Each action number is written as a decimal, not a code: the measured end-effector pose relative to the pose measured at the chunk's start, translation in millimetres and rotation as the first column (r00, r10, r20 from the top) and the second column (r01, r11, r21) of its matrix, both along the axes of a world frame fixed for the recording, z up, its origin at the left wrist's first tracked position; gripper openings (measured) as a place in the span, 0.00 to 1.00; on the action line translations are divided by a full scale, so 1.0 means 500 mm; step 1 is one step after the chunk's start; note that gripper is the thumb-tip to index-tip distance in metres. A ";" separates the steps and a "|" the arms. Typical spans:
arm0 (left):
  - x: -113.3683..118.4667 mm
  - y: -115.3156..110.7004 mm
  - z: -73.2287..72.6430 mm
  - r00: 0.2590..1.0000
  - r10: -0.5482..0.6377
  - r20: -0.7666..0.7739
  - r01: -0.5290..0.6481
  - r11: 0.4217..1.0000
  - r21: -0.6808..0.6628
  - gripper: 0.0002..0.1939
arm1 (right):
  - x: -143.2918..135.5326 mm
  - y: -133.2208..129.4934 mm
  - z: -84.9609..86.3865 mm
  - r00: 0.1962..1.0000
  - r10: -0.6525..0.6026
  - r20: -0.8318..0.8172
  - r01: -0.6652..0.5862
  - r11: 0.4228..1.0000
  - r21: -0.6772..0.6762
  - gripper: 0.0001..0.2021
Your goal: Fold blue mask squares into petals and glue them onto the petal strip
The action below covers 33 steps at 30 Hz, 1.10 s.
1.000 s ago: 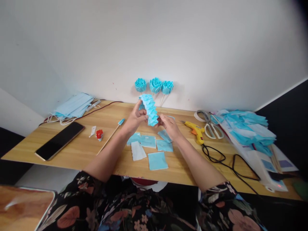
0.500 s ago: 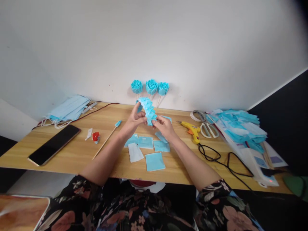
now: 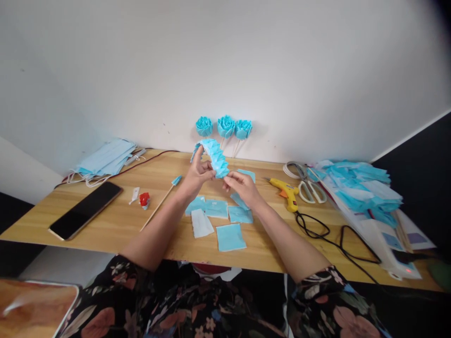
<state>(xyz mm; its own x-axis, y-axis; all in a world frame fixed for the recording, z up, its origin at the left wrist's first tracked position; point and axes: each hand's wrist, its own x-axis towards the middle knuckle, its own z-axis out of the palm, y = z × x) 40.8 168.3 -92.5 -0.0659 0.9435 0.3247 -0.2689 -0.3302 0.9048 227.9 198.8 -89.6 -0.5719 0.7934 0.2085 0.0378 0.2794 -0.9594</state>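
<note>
Fingers (image 3: 208, 175) on both sides are clamped on the pleated blue strip (image 3: 217, 158), which arches in midair b/w the hands, above the table (image 3: 260, 256). L to R: stack of masks (image 3: 105, 158) at the back, then black phone (image 3: 85, 211), small white scrap (image 3: 134, 195), red wrapper (image 3: 144, 200), thin stick w/ blue tip (image 3: 158, 205); all lie where they did 0.5 s ago.

L hand (image 3: 193, 178) has its index finger up against the inside of the strip's bend, thumb tip near the lower part; vs. before, more of the strip's far end shows L of that index. Three blue flowers (image 3: 226, 126) stand by the wall just behind, unchanged. Flat blue pcs (image 3: 230, 237) & one white pc (image 3: 202, 223) lie below the hands.

R hand (image 3: 243, 185) pinches the strip's btm end; its thumb covers less of the strip than 0.5 s ago. Farther R: yellow glue gun (image 3: 288, 191), scissors (image 3: 310, 187), heap of blue-white sheets (image 3: 359, 183), white device (image 3: 394, 258) w/ red light, all unmoved.
</note>
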 end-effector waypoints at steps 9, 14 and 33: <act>-0.001 -0.005 0.004 0.999 -0.051 -0.005 0.051 0.999 0.012 0.59 | 0.003 0.004 -0.002 0.999 -0.023 0.046 0.022 1.000 0.012 0.14; -0.002 0.004 -0.005 0.998 -0.068 0.015 0.067 0.997 0.033 0.59 | 0.011 0.027 -0.008 0.989 -0.013 -0.147 -0.004 0.994 -0.113 0.21; 0.007 -0.010 -0.001 0.981 -0.196 -0.001 0.196 0.981 -0.015 0.58 | 0.010 0.028 -0.004 0.972 -0.038 -0.231 -0.007 0.982 -0.191 0.17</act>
